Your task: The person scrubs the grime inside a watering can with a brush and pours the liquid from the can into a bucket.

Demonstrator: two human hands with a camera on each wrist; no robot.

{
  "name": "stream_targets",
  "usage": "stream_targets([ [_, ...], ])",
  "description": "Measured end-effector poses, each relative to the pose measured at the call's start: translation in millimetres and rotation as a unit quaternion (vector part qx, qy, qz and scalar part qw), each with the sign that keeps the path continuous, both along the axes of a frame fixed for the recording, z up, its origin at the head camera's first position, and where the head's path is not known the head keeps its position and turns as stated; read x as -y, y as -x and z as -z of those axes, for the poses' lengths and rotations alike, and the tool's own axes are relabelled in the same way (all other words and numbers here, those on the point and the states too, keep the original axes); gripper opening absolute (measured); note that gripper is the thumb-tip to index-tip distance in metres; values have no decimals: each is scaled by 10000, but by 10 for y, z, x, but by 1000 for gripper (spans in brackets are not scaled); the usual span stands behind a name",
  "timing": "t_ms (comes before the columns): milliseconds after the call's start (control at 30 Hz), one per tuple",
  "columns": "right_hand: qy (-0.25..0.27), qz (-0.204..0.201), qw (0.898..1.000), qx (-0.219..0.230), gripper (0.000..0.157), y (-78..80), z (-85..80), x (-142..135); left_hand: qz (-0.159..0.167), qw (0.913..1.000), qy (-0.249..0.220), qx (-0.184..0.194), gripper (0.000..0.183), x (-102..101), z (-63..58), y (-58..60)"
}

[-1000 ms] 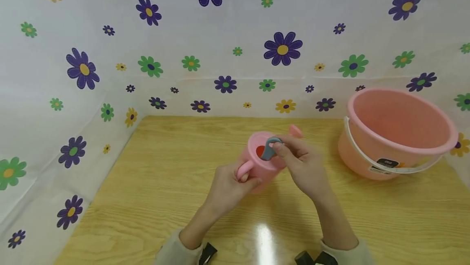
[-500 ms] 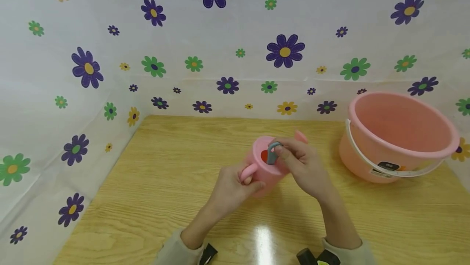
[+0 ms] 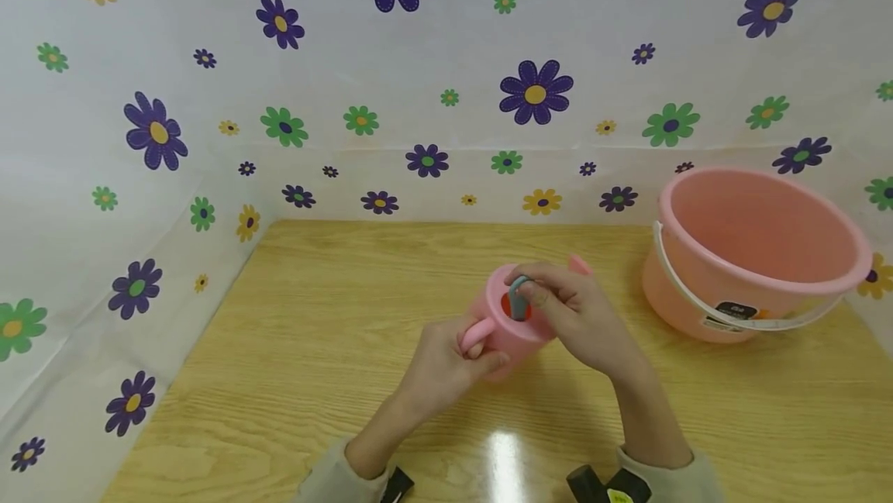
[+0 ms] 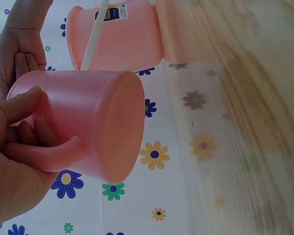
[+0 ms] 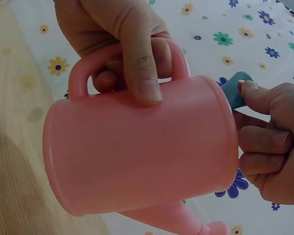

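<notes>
A pink watering can (image 3: 518, 349) is held tilted above the table, its opening towards the head camera. My left hand (image 3: 439, 367) grips its side handle, with the thumb laid against the body (image 5: 142, 147) in the right wrist view. My right hand (image 3: 582, 321) pinches a blue-grey piece (image 3: 518, 304) with a looped end between thumb and fingers. The lower part of that piece is inside the can's opening, so its kind cannot be told. Something red shows within the can. Behind the right hand, the spout's rose (image 3: 578, 263) sticks out.
A pink bucket (image 3: 718, 309) with a white handle stands on the right of the wooden table (image 3: 314, 317). White sheeting (image 3: 446, 38) printed with flowers hangs at the back and left.
The watering can has shifted a little right and nearer in the head view. The blue-grey piece now stands more upright and sits lower in the opening. Both hands keep their grip.
</notes>
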State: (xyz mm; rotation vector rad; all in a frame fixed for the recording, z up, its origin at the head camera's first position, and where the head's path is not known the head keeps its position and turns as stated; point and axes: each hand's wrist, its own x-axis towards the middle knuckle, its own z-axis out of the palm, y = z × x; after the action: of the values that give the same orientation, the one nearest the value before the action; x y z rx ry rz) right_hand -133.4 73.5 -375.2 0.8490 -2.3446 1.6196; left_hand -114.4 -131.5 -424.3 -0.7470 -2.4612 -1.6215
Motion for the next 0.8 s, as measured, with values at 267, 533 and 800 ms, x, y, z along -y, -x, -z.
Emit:
stream_targets([
  [267,406,258,9987,-156,17,-10,-14,-53,96,9996,140,-213,42,-12,2,14],
  [533,-204,258,9993,170,16,44,61,6,-103,9998,181,-53,40,-7,93,25],
  [800,822,443,9956,28,18,-35,-49,4,-289,9942,307,-986,49,9,101,43],
])
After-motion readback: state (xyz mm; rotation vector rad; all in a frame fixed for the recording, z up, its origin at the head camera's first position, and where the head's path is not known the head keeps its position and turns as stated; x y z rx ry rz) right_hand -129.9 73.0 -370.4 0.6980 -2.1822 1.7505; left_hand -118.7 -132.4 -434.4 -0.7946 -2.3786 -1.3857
